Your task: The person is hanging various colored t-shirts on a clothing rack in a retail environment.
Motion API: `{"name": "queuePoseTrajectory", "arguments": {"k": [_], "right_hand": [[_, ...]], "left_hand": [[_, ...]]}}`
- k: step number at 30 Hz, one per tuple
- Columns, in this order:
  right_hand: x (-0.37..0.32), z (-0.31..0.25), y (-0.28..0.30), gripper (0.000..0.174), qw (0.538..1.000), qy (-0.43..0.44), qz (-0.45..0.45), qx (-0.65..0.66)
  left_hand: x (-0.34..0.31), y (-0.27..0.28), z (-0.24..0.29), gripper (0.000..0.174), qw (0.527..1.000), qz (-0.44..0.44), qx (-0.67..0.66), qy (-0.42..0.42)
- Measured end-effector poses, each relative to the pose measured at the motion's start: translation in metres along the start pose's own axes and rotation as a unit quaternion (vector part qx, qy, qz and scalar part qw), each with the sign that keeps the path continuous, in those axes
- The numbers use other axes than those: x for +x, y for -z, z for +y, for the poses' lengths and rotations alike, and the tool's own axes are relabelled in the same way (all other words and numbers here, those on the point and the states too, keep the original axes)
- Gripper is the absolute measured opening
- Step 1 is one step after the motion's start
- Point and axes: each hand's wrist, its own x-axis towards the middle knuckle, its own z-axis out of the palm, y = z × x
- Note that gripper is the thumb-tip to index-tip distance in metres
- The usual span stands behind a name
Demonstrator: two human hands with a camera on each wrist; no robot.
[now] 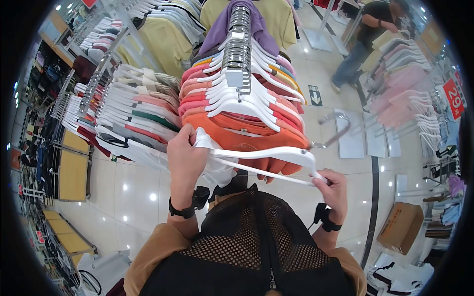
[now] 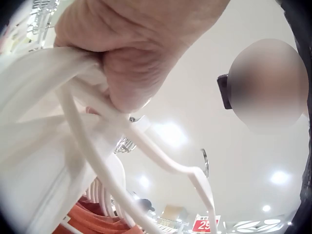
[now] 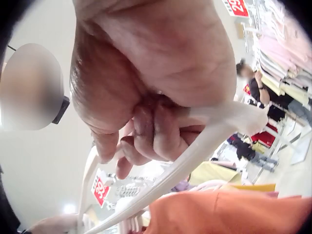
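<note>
A white plastic hanger (image 1: 276,154) with a metal hook (image 1: 340,129) is held sideways between both hands, in front of an orange shirt (image 1: 222,132) on the rack. My left hand (image 1: 187,154) grips bunched white fabric (image 1: 217,172) around one end of the hanger. In the left wrist view the fabric (image 2: 39,146) drapes over the hanger arm, under my thumb. My right hand (image 1: 332,186) holds the hanger's other end at the corner of its lower bar. The right wrist view shows curled fingers (image 3: 146,131) around that bar.
A metal rail (image 1: 239,44) carries a row of shirts on white hangers (image 1: 242,101) straight ahead. More hanging clothes (image 1: 138,108) stand close on the left. On the right are a pink clothes rack (image 1: 400,89), another person (image 1: 368,42) and a cardboard box (image 1: 401,227) on the floor.
</note>
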Motion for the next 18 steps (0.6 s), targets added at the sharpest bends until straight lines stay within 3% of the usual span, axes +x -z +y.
{"name": "queuePoseTrajectory", "arguments": {"k": [4,7,13,15,17,18], "right_hand": [[0.005,-0.013,-0.037,0.017,0.993,0.085,-0.075,-0.012],[0.011,-0.026,-0.054,0.018,0.987,0.099,-0.125,0.001],[0.028,-0.017,-0.078,0.020,0.983,0.115,-0.144,0.011],[0.031,-0.007,-0.084,0.020,0.983,0.114,-0.141,0.032],[0.035,0.011,-0.090,0.019,0.985,0.101,-0.116,0.075],[0.036,0.015,-0.090,0.019,0.985,0.103,-0.116,0.077]], "left_hand": [[-0.004,0.000,0.006,0.022,1.000,0.031,0.003,0.001],[-0.012,0.004,0.015,0.015,1.000,0.017,-0.023,0.002],[-0.030,0.011,0.040,0.023,0.988,-0.012,-0.157,-0.007],[-0.031,0.011,0.031,0.026,0.979,-0.024,-0.151,-0.136],[-0.031,0.024,0.044,0.031,0.981,-0.052,-0.141,-0.126],[-0.029,0.029,0.046,0.034,0.982,-0.070,-0.063,-0.165]]}}
